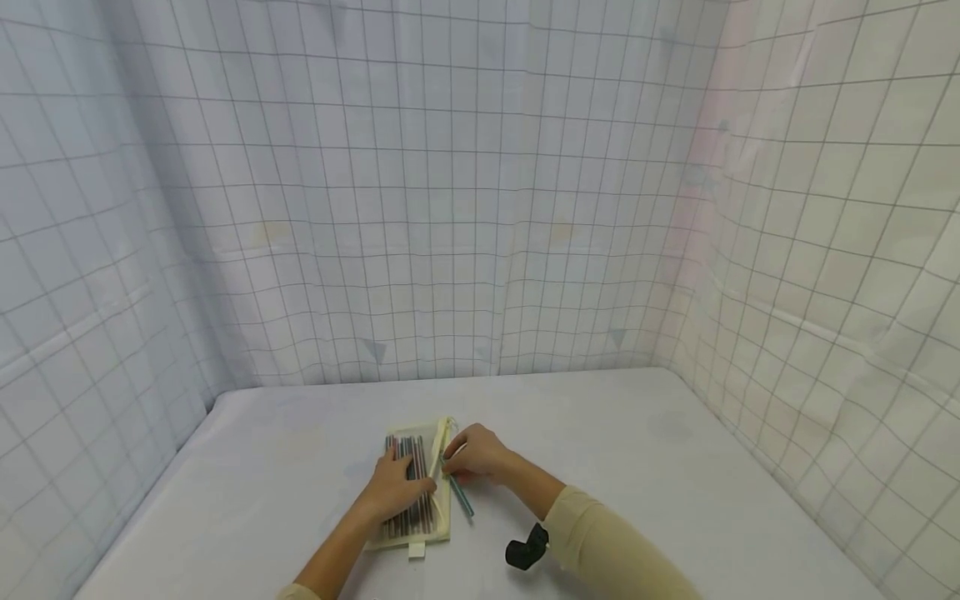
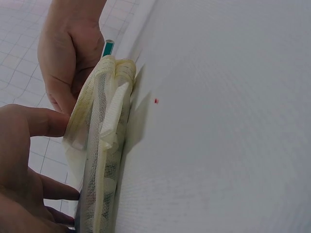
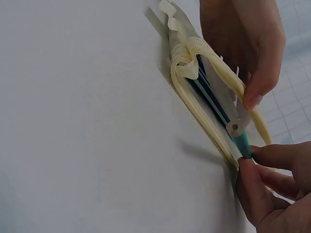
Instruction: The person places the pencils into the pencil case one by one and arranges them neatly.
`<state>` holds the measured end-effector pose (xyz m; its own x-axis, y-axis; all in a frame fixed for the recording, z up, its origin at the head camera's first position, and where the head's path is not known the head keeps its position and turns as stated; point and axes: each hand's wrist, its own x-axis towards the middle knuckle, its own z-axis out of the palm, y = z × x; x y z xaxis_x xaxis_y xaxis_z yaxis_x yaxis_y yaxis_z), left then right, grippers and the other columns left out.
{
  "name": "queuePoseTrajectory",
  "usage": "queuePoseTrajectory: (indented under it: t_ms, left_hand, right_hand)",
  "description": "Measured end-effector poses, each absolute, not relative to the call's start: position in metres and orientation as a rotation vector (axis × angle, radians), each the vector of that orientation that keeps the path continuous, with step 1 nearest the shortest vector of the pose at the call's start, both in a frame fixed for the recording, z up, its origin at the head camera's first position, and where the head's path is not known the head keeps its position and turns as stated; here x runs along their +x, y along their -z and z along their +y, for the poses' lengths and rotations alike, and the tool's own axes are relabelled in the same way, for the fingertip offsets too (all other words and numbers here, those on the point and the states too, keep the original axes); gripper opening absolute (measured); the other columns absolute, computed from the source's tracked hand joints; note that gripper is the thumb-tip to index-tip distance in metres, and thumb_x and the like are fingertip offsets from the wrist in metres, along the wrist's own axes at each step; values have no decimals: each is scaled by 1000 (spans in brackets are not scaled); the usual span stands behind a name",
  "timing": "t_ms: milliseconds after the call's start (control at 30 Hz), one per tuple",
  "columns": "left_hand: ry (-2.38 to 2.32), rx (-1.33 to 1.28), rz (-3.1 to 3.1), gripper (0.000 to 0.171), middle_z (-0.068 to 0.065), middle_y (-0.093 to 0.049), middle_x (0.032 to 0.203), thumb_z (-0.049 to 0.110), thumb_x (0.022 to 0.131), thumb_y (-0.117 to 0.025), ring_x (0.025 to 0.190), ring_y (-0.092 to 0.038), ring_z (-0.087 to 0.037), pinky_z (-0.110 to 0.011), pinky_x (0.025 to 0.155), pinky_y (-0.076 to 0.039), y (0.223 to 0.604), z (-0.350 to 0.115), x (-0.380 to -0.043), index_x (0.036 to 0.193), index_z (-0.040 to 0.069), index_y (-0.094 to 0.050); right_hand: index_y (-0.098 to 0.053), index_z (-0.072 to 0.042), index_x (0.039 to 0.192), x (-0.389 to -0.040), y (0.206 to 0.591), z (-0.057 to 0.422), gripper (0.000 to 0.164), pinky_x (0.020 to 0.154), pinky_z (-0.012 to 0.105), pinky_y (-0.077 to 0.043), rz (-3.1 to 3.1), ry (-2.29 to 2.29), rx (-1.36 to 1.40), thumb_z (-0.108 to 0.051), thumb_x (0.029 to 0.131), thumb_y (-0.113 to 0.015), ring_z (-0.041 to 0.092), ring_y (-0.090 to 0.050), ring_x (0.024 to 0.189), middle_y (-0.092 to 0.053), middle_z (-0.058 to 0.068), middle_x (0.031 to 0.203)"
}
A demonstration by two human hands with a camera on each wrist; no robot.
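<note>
A pale yellow zip pouch with a see-through mesh face (image 1: 443, 527) lies on the white table, several slim pencils (image 1: 408, 525) side by side inside it. My left hand (image 1: 393, 490) rests spread over the mesh, its thumb stretched against the pouch's right edge. Along that edge the opening gapes in the right wrist view. My right hand (image 1: 477, 452) pinches a teal pencil (image 1: 462, 498) between thumb and fingertips, next to the opening. One flat, round end of the pencil (image 3: 234, 127) faces the right wrist camera. Whether it reaches inside the pouch I cannot tell.
A black bent object (image 1: 527, 548) sits beside the right sleeve (image 1: 611, 546). A pale tab (image 1: 416, 550) sticks out from the pouch's near edge. On the table is a small red spot (image 2: 156, 101). Grid-patterned curtains (image 1: 420, 200) stand behind and at both sides.
</note>
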<state>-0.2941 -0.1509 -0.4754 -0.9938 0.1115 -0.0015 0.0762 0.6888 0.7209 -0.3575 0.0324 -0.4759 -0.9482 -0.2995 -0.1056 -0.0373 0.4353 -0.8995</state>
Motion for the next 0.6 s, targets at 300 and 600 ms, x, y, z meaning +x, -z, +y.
queuePoseTrajectory:
  t_ms: [300,600]
  left_hand:
    - [-1265,173,2802,87,-43,-10,160,30,85,-72,146,-12,-63,-75,111,-22,478,-153,-295,147,-21,-37]
    - [-1264,170,2802,89,-43,-11,160,33,85,-74,146,-14,-62,-74,111,-23,477,-154,-295,146,-21,-38]
  right_hand:
    - [-78,-1,87,-352,478,11,4,54,27,-58,2547,1459,-329,0,84,-80,15,-68,58,-69,5,69]
    - [-76,2,90,-343,471,12,6,53,31,-59,2348,1521,-277,4,90,-71,19,-68,56,-71,14,71]
